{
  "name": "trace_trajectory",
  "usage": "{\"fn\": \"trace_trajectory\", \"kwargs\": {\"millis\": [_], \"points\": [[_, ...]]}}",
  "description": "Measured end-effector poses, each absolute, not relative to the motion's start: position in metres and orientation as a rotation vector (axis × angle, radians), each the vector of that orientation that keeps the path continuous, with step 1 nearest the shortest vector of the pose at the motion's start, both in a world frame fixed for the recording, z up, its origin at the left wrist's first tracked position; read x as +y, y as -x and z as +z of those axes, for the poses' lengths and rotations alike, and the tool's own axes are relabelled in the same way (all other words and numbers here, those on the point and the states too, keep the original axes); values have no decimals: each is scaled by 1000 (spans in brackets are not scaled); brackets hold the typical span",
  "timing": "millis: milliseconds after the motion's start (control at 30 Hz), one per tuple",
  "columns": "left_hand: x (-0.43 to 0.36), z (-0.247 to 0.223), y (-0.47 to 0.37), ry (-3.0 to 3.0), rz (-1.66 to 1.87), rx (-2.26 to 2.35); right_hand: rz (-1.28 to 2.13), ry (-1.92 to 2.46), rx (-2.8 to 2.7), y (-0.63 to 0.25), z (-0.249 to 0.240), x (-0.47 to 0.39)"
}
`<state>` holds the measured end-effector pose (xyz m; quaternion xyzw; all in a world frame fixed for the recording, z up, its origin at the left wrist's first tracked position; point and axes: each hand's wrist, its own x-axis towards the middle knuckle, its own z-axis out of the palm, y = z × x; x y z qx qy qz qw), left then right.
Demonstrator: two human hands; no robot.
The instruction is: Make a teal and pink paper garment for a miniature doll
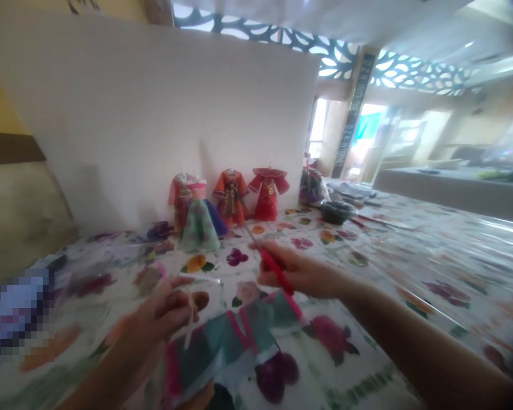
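A thin white strip (188,324) hangs from my left hand (173,307), whose fingers are pinched on it; one end of a white strip sticks out to the right. My right hand (288,267) grips a tool with a red handle (276,270), its thin tip pointing up and away to the left; it looks like scissors, but blur hides the detail. Below and between both hands, a small green garment (222,339) with pink edges lies spread on the floral tablecloth (320,393).
Small doll dresses stand before a white board (154,114): a green-skirted one (200,228), an orange one (231,196) and a red one (267,196). A dark bowl (337,212) and a wrapped bundle (311,185) are behind to the right. Something pixelated (17,310) is at far left.
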<state>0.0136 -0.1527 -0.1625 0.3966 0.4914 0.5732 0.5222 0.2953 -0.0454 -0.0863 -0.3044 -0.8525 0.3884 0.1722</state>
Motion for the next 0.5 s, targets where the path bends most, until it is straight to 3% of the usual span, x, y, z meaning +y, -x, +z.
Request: {"fn": "trace_trajectory", "kwargs": {"millis": [133, 300, 500], "points": [[-153, -161, -14, -998, 1387, 1187, 777, 1061, -2405, -342, -100, -11], [-155, -157, -15, -960, 1402, 1171, 244, 1731, -2338, -390, -128, 17], [-157, -153, -18, -931, 1442, 1169, -41, 1900, -2293, -410, -167, 32]]}}
